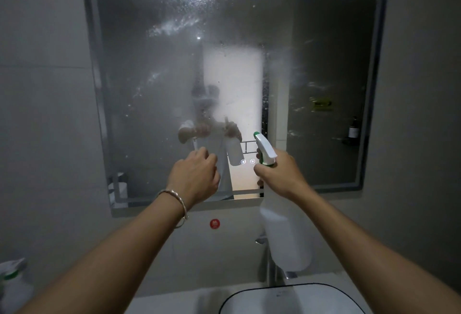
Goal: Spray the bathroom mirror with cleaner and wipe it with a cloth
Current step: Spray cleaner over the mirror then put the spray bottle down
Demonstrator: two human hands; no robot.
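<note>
A large wall mirror (154,64) fills the upper view, its glass misted and streaked with white spray droplets. My right hand (279,174) grips the neck of a white spray bottle (287,233) with a white and green trigger head (264,149) aimed at the glass. My left hand (194,176) is raised beside it, close to the mirror's lower part, with fingers loosely curled and nothing visible in it. A thin bracelet circles the left wrist. No cloth is in view.
A white basin (287,298) and a metal tap (272,263) lie below the mirror. A second spray bottle (12,283) stands at the lower left. A red round sticker (214,223) is on the wall under the mirror.
</note>
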